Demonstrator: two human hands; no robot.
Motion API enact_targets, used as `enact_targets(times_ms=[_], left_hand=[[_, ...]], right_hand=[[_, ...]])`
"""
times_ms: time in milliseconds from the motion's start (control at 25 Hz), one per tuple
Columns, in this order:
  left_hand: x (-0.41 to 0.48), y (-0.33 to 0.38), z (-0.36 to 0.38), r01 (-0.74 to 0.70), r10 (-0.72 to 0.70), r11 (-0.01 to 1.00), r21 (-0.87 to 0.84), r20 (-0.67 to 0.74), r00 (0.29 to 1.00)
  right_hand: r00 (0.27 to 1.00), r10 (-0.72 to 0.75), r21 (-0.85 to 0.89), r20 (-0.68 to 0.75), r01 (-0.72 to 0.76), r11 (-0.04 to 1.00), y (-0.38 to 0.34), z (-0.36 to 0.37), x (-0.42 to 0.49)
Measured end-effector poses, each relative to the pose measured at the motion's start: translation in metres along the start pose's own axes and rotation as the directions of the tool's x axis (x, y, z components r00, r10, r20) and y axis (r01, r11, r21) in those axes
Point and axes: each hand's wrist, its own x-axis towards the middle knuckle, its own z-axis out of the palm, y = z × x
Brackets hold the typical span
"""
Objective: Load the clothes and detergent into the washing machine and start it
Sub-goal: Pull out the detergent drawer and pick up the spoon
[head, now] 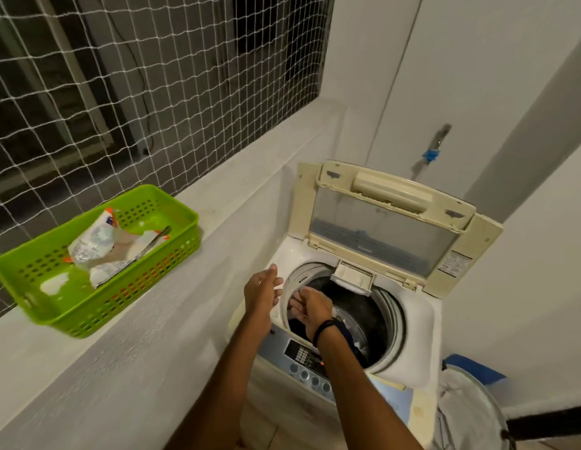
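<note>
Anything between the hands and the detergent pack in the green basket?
Nothing visible. The detergent pack lies in the open-topped green basket on the ledge. Both hands, left hand and right hand, are over the washer drum, with only bare ledge between.

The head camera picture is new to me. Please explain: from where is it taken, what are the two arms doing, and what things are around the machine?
The picture comes from one camera worn on a person's head, looking forward and down, so the two arms are that person's own. The left hand and right hand are held over the round opening of a top-loading washing machine. Its lid stands open, and dark clothes lie in the drum. Both hands look open; I cannot see anything held in the fingers. On the ledge to the left stands a green basket with a detergent packet inside. The control panel is at the front, under the right forearm.
</note>
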Motion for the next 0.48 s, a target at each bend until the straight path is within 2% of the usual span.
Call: enact_targets(times_ms=[160,320,480], left_hand=[[-0.008,0.062,-0.032,-0.25,0.25,0.968,0.005,-0.008,0.968],[-0.021,0.122,-0.065,-0.489,0.488,0.872,-0.018,-0.026,0.872],[-0.034,0.16,-0.096,-0.621,0.619,0.783,-0.028,-0.063,0.783]], right_hand=[[0.994,-0.102,0.087,0.047,0.098,0.991,-0.033,0.052,-0.014],[0.97,-0.224,0.144,0.094,0.209,0.967,-0.062,0.108,-0.034],[0.928,-0.364,0.165,0.08,0.348,0.923,-0.083,0.145,-0.063]])
